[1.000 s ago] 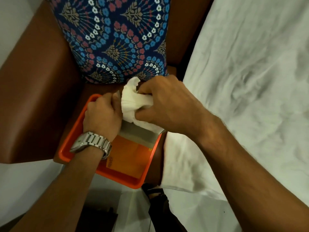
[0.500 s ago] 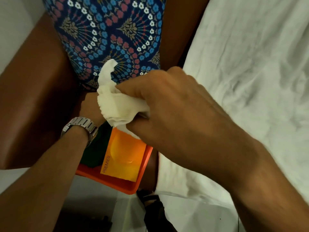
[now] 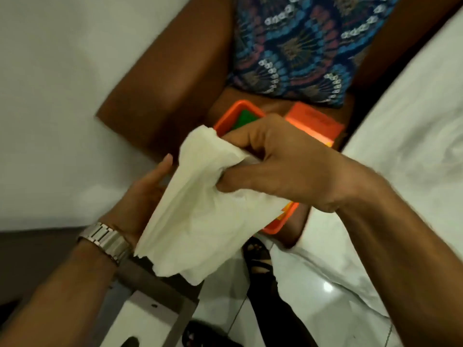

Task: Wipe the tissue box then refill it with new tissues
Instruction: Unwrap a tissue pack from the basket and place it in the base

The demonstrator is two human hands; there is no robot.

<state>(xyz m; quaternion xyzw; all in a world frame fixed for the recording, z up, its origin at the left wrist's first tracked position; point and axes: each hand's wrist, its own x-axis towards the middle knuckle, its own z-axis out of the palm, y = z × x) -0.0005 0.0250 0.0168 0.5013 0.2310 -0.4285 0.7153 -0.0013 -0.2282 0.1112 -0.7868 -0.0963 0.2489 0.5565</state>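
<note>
Access to the orange tray point(image 3: 226, 115) is mostly blocked from my view: the right hand point(image 3: 288, 166), closed on a hanging white tissue point(image 3: 200, 221), covers its middle. The left hand point(image 3: 142, 194), palm open, sits just beside the tissue at the near left. Only the tray's far-left corner with a green patch point(image 3: 246, 118) shows clear. An orange box point(image 3: 315, 123) stands at the far right edge. A patterned cushion point(image 3: 295, 46) closes the far side, brown chair arms flank it point(image 3: 170, 78), and white bedding point(image 3: 413, 121) crowds the right.
</note>
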